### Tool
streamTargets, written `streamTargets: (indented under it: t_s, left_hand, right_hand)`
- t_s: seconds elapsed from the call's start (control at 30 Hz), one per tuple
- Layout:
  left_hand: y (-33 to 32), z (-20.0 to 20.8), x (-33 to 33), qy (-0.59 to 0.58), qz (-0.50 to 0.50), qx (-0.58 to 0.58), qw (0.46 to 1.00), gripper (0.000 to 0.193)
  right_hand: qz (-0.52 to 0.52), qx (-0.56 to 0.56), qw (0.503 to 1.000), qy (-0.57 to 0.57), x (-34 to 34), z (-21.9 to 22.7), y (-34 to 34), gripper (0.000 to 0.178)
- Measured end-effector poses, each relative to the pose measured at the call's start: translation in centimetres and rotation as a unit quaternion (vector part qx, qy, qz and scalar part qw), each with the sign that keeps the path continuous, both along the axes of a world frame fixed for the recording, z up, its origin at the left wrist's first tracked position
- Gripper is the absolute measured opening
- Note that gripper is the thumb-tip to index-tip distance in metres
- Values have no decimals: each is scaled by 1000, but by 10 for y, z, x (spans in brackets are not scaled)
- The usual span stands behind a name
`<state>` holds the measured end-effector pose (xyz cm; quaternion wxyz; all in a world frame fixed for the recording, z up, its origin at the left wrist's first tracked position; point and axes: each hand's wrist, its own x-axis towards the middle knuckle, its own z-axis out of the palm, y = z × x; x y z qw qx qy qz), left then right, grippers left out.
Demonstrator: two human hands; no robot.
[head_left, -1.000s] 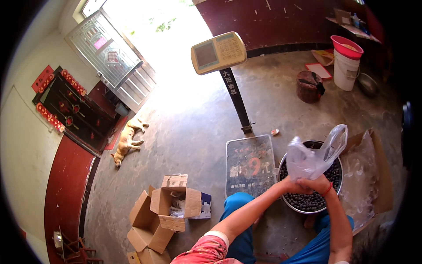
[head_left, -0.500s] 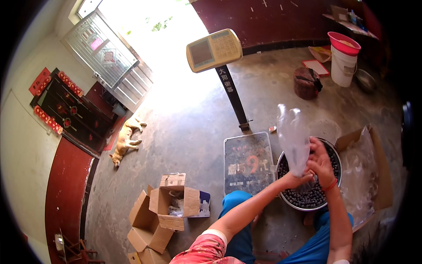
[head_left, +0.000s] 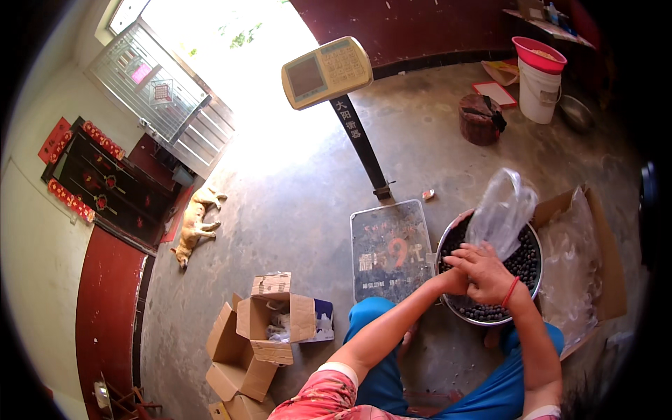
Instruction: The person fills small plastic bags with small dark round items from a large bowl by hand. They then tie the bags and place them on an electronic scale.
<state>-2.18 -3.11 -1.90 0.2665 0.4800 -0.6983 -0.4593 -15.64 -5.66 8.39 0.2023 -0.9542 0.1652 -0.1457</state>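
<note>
Both my hands are together over a round metal basin (head_left: 537, 276) full of dark round berries (head_left: 521, 264). A clear plastic bag (head_left: 500, 210) rises from them, puffed out and leaning to the far right. My left hand (head_left: 453, 281) is closed at the bag's near end, its fingers mostly covered by the other hand. Across it lies my right hand (head_left: 488, 276), a red cord round the wrist, fingers bent over the left fingers and the bag's gathered end. What lies between the hands is hidden.
A platform scale (head_left: 392, 255) with a display on a post adjoins the basin's left. Right of the basin lies a carton (head_left: 609, 259) of clear bags. Opened cardboard boxes (head_left: 280, 322) stand at left. A dog (head_left: 197, 222) lies farther off. A white bucket (head_left: 537, 94) stands back right.
The bag has swung from upright at the left to leaning right over the basin. My left hand has shifted left, and my right hand has come across over it.
</note>
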Motion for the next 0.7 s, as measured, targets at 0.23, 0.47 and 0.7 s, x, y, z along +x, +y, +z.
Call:
streamTargets:
  t_s: [0.23,0.47,0.7]
  left_hand:
    - [-7,17,8,-54,-26,89,994,29]
    - [-11,2,13,132,43,3,990,34]
    - [-20,-20,11,241,19,54,969,24]
  right_hand:
    - [-81,200,957,196,-38,-28,-28,73]
    - [45,615,781,-95,-26,18,-13,74]
    - [11,537,802,-263,-15,2,-17,72]
